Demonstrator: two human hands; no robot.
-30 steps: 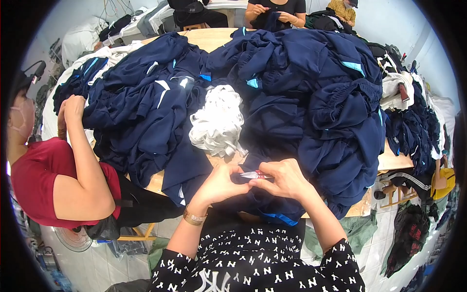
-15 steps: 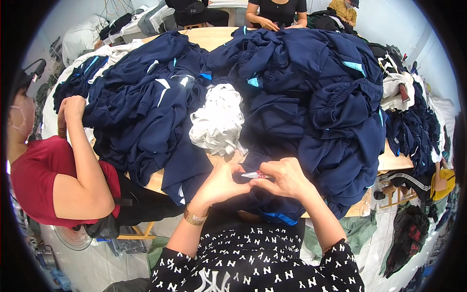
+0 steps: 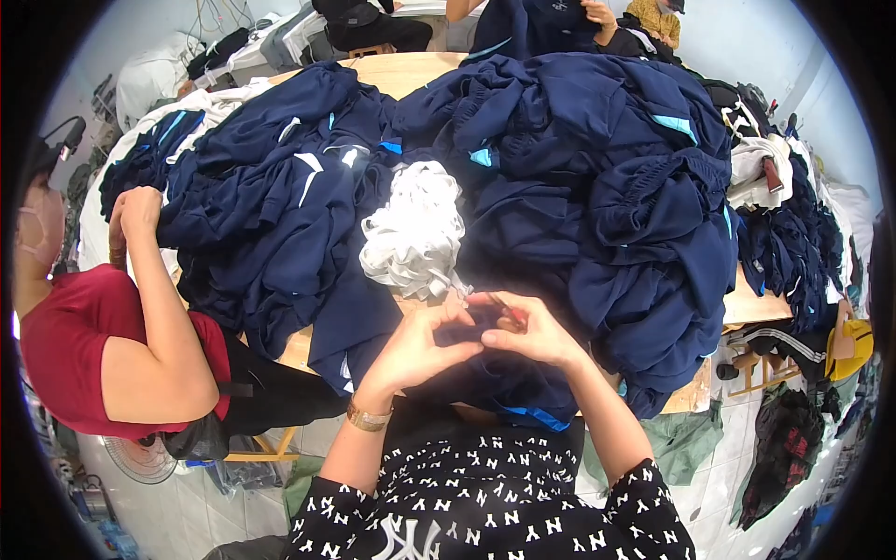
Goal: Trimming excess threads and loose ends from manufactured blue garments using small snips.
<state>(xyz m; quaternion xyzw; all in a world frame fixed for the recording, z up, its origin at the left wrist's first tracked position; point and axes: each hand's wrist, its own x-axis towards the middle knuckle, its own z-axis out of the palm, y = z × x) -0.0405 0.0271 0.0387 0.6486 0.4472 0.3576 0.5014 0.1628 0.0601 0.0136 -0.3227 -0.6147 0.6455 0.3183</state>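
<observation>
Above the middle of the near edge of the pale wooden table (image 3: 411,77), the person's two hands are close together, with the tips of the thumbs near or touching. The left hand (image 3: 415,343) is bent into an open curve; I cannot tell if its fingertips pinch something thin. The right hand (image 3: 541,338) is curled around a small, slender red tool (image 3: 512,319), which is blurred, so its working end is not clear. It seems tucked against the fingers so that the thumb can remain free beside the other hand.

Under the hands, dark navy soft-cloth fabric with a bright blue strip (image 3: 534,416) hangs at the near edge, probably kept there so that it stays within easy reach of both hands.

A loose heap of narrow white fabric bands (image 3: 413,229) lies just beyond the hands, between a navy garment pile toward the left edge (image 3: 261,187) and a larger navy garment pile toward the right edge (image 3: 653,224). This middle place probably keeps the white bands easy to see and apart from the dark cloth.
</observation>
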